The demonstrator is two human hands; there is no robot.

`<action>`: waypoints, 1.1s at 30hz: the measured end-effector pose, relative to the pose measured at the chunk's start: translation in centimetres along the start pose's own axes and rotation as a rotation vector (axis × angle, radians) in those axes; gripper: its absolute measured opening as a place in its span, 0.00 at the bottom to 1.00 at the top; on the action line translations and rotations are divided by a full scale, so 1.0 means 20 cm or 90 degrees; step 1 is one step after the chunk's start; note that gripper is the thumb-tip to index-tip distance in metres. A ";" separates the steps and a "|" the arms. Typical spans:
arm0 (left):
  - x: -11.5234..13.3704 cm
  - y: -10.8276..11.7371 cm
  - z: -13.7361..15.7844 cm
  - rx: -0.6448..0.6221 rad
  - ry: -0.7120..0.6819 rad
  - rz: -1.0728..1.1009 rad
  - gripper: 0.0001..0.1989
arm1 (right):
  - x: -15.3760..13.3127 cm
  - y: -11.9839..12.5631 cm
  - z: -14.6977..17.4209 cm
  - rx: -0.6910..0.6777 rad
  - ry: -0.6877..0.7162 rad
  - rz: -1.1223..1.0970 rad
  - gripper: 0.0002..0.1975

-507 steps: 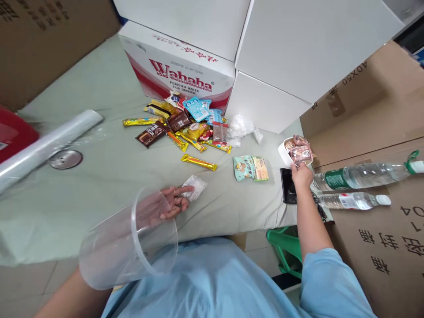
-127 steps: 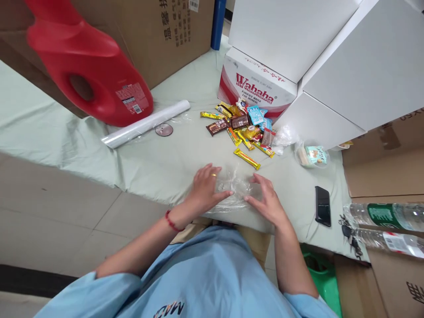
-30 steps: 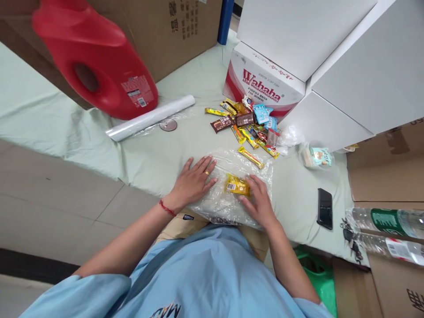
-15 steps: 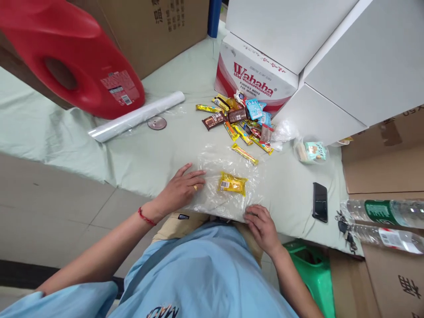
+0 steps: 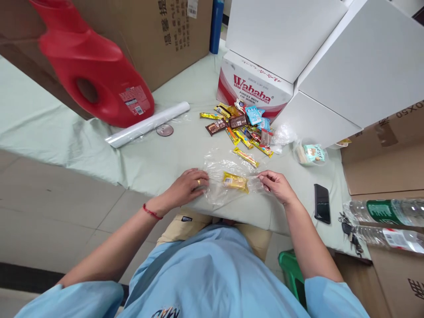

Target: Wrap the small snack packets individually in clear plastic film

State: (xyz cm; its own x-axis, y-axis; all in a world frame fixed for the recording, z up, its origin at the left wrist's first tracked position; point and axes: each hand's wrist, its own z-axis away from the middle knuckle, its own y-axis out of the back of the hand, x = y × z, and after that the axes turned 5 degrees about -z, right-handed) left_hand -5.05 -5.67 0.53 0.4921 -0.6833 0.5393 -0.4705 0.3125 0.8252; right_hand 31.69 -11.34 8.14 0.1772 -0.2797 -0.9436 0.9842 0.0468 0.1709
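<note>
A sheet of clear plastic film lies on the cloth-covered table in front of me. On it rests a yellow-wrapped snack packet, and part of the film seems to lie over the packet. My left hand lies palm down at the film's left edge, fingers stretched over it and thumb apart. At the right, my right hand pinches the film's edge between thumb and fingers, drawing it out beside the packet. One yellow stick packet sits just beyond the film.
Several wrapped snacks are heaped before a Wahaba-like printed carton. A white film roll, a round disc and a red jug stand left. To the right are a phone, keys and bottles.
My right hand has risen from the film's near edge and moved outward, now pinching film. The near film edge has shifted up toward the packet. My left hand's fingers have come closer together.
</note>
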 end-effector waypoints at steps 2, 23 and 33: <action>0.00 0.00 -0.03 0.041 0.020 0.047 0.16 | 0.02 0.00 -0.03 -0.002 -0.048 -0.008 0.25; 0.30 -0.03 -0.06 0.506 0.265 -0.168 0.10 | 0.03 0.04 -0.29 0.138 0.233 0.565 0.16; 0.50 -0.22 -0.24 0.079 0.133 -0.204 0.22 | -0.01 -0.19 -0.69 0.073 0.213 0.723 0.15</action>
State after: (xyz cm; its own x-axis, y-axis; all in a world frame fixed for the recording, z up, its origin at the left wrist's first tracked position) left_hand 5.46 -10.72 3.17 0.7608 -0.5797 0.2918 -0.3481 0.0150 0.9373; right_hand 27.96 1.76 3.68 0.9564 0.1317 -0.2608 0.2610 0.0160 0.9652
